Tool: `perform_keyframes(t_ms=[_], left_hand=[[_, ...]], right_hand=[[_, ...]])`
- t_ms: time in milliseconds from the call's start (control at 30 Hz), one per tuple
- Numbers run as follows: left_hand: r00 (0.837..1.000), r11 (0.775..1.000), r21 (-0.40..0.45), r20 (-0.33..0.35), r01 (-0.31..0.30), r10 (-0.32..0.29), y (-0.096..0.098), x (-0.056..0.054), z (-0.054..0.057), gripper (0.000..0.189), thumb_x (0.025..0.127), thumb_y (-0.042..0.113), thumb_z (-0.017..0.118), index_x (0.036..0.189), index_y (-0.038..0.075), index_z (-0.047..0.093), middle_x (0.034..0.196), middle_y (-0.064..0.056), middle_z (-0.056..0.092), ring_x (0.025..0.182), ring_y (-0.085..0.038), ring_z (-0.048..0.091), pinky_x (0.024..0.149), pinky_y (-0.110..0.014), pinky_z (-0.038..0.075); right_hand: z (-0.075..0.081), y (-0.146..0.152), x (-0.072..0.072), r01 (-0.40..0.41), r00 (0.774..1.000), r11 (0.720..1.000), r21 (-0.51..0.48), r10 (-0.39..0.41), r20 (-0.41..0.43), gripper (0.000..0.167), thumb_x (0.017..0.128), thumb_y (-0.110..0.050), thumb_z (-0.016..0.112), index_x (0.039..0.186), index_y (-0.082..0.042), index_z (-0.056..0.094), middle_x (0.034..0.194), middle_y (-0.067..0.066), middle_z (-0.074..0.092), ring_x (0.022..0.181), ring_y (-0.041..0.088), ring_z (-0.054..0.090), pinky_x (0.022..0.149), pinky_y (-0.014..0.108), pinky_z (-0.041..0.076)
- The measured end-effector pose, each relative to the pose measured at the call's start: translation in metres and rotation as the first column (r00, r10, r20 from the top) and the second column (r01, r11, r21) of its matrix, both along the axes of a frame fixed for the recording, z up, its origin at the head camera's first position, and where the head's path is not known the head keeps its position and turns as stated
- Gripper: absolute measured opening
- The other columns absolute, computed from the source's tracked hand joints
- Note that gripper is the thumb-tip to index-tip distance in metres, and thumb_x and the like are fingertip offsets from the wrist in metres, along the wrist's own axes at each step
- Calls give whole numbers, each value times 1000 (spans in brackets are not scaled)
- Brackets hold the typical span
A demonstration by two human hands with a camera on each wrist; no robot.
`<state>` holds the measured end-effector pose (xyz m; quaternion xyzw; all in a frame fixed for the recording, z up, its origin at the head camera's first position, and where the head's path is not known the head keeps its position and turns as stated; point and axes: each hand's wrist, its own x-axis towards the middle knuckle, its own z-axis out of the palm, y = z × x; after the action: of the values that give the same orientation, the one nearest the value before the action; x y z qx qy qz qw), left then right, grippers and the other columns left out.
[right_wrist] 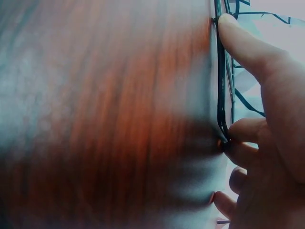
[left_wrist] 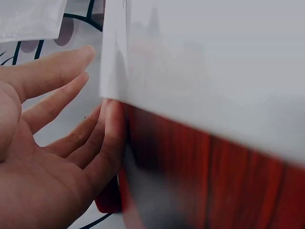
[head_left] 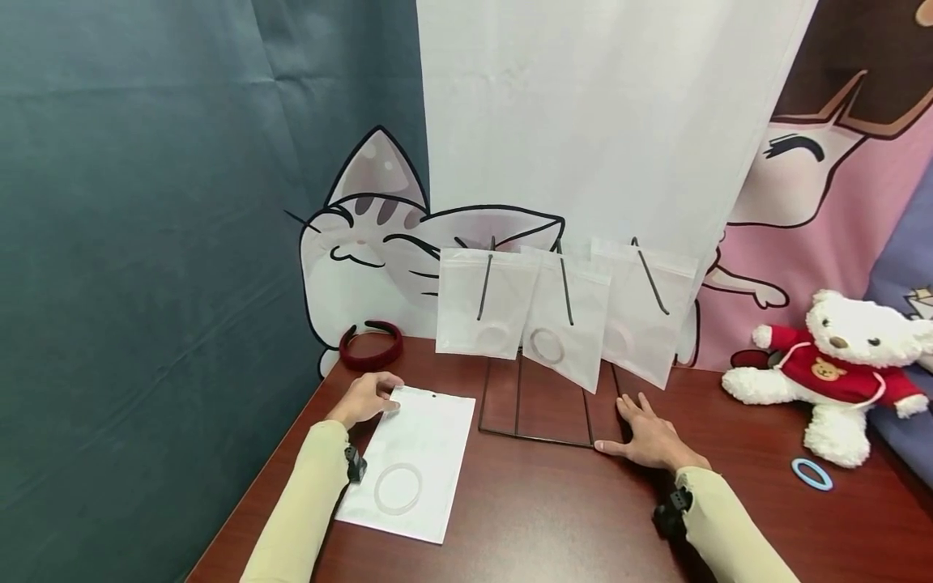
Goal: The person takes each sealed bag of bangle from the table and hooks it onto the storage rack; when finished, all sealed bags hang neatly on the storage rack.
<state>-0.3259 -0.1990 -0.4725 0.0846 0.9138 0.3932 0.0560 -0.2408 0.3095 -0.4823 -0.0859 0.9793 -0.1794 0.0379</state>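
Note:
My left hand [head_left: 367, 397] is at the upper left corner of a flat white pouch [head_left: 426, 429], which has a small hole near its top edge and a pale ring shape [head_left: 398, 489] showing through low down. Relaxed fingers [left_wrist: 112, 129] touch the edge of this pouch in the left wrist view, with thumb and fingers apart. Spread out, my right hand [head_left: 652, 437] lies by the front right corner of a black wire rack [head_left: 535, 440], its thumb touching the wire. From the rack's hooks hang three translucent zip bags [head_left: 487, 300], each with a round thing inside.
Beyond my left hand a dark red headband [head_left: 372, 346] stands near the back edge. A white teddy bear [head_left: 838, 364] in a red hoodie sits at the right, with a blue ring [head_left: 812, 474] before it. Printed curtains [head_left: 583, 121] border the brown table [head_left: 539, 518].

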Motion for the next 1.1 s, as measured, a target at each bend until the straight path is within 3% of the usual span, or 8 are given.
perform_keyframes(t_ms=[167,333,400,500,667,900,1100], left_hand=[[999,996,83,17,33,-34,-2,2,-1,38,92,-3,74,129,5,73,134,-21,67,103,-30,60,92,-42,59],[991,980,146,-12,137,-136,-6,4,0,36,95,-4,69,129,5,73,141,-23,63,119,-37,57,97,-44,58],[984,973,151,-32,176,-173,-6,5,2,34,96,-4,68,128,5,73,137,-22,64,116,-35,57,92,-39,58],[982,970,160,-51,186,-180,-5,7,6,32,97,-4,67,126,9,75,123,-17,67,102,-27,55,81,-31,54],[978,964,175,-99,200,-185,-1,12,18,32,97,-3,68,124,12,77,106,-12,65,94,-24,51,74,-28,46],[963,944,215,-156,249,-218,11,23,40,32,98,-2,69,124,14,77,143,-15,65,109,-24,61,86,-27,54],[945,923,243,-211,298,-249,25,31,62,31,98,-2,67,124,12,77,132,-14,71,95,-23,59,79,-28,52]], right_hand=[[-1,0,1,-2,1000,1000,3,2,-6,108,87,-56,81,155,15,37,164,38,31,154,61,18,105,82,33],[-1,0,0,-1,1000,1000,9,1,-6,108,87,-57,81,155,15,37,164,38,31,154,61,19,105,82,33],[0,0,0,4,1000,1000,9,-4,-1,109,87,-57,81,156,15,37,164,38,31,154,61,19,106,82,33],[0,0,0,8,1000,1000,8,-8,4,109,87,-57,81,156,15,36,164,38,31,154,61,18,106,82,32],[1,0,-1,5,1000,1000,10,-5,7,109,87,-57,81,155,16,37,164,38,31,154,61,18,106,82,33],[1,0,0,7,1000,1000,3,-7,6,108,87,-56,81,155,16,37,164,38,31,154,61,18,106,83,32],[2,0,0,8,1000,1000,-6,-8,12,109,87,-56,81,155,16,36,164,39,31,154,61,18,108,83,29]])
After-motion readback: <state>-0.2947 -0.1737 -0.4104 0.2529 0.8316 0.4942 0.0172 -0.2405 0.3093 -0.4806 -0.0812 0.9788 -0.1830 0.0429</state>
